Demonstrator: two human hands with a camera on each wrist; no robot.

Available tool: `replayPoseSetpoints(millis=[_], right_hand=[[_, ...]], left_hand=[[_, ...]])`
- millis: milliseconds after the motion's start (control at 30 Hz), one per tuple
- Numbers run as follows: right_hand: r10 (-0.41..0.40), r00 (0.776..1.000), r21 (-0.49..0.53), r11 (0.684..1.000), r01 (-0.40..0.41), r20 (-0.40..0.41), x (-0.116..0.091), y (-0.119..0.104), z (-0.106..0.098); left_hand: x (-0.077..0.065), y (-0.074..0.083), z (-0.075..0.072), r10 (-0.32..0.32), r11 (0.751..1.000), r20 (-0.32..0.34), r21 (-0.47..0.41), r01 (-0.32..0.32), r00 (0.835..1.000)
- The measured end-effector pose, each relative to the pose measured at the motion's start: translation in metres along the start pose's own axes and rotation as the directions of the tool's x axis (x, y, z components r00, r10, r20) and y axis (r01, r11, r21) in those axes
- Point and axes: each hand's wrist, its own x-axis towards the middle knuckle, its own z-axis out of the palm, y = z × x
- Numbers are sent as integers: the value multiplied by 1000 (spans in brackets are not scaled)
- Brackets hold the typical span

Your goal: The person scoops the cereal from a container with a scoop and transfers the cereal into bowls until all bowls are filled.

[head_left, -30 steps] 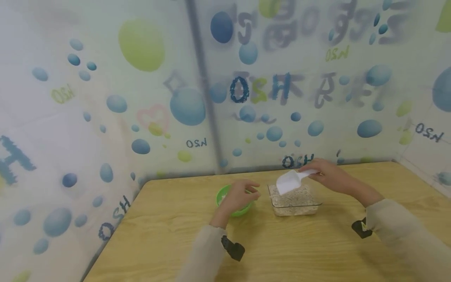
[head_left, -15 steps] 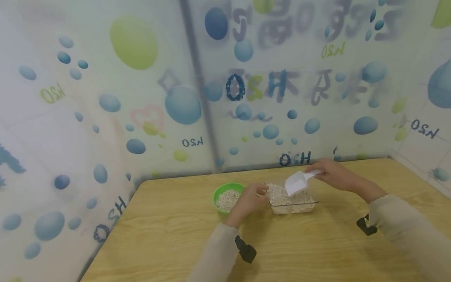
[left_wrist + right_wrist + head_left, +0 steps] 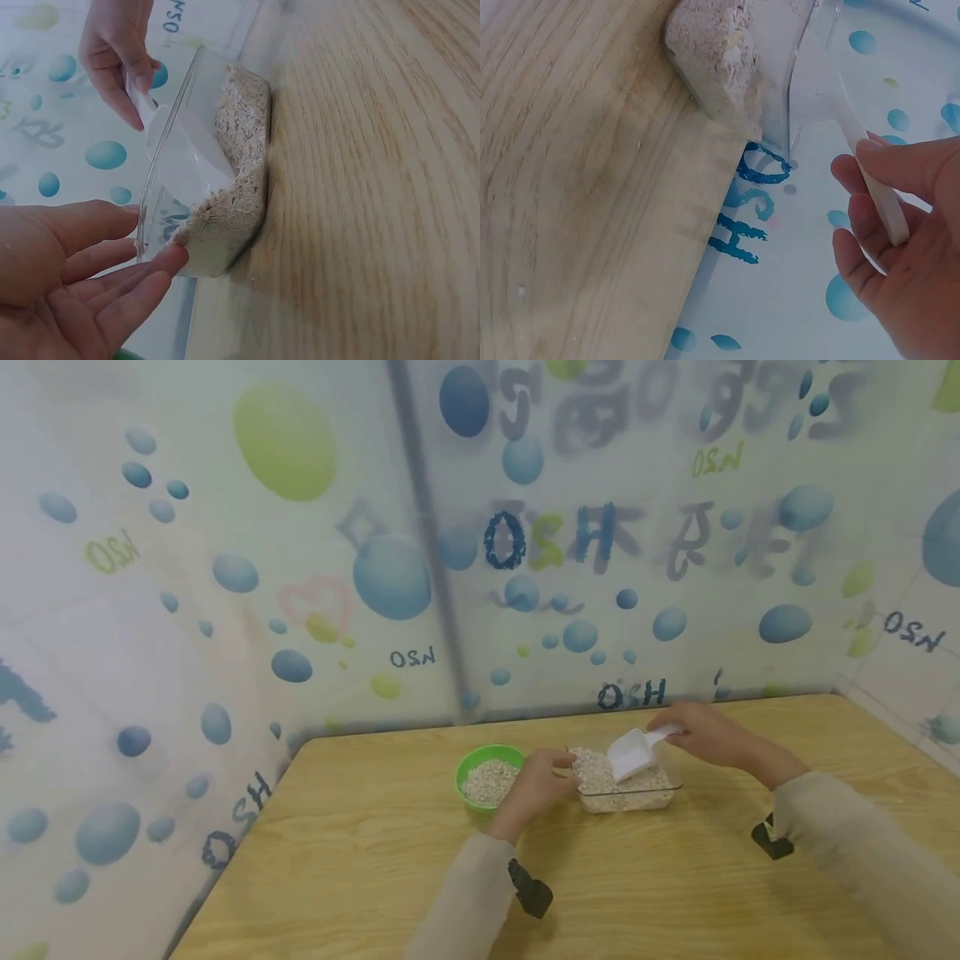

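Observation:
My right hand grips the handle of a white plastic scoop. The blade points down into a clear glass container of pale, oat-like flakes; its front edge meets the flakes in the left wrist view. At the container's left end is my left hand, its fingers extended and fingertips right at the rim and outer wall. To the left of that hand sits a green bowl with the same flakes inside, its right side partly hidden by the hand.
The wooden table backs onto a whitish curtain printed with blue and green drops, close behind the container. A dark wrist device is on the left arm, another on the right.
My left hand has moved right, from over the green bowl to the glass container's end, uncovering the bowl's flakes. The scoop has shifted slightly right and lower into the container.

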Motion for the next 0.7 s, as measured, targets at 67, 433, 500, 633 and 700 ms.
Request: replayPoseSetpoints(millis=[67,433,500,633,700], right_hand=[[12,1000,11,1000,-12,5,1,1,3],[-11,999,41,999,12,-31,3,-3,15],[-23,999,39,999,24,-36,4,-4,17],[-37,999,37,999,38,-35,5,-5,21],[-36,999,44,998,37,-30,5,-5,23]], left_hand=[[0,1,0,-1,1000,-1,0,1,1000],[1,3,-1,2,1000,6,7,-2,1000],[1,4,-1,-1,1000,3,12,1,1000],[1,3,-1,-4,1000,-1,24,4,1000],[1,3,-1,-3,1000,1,31,3,1000]])
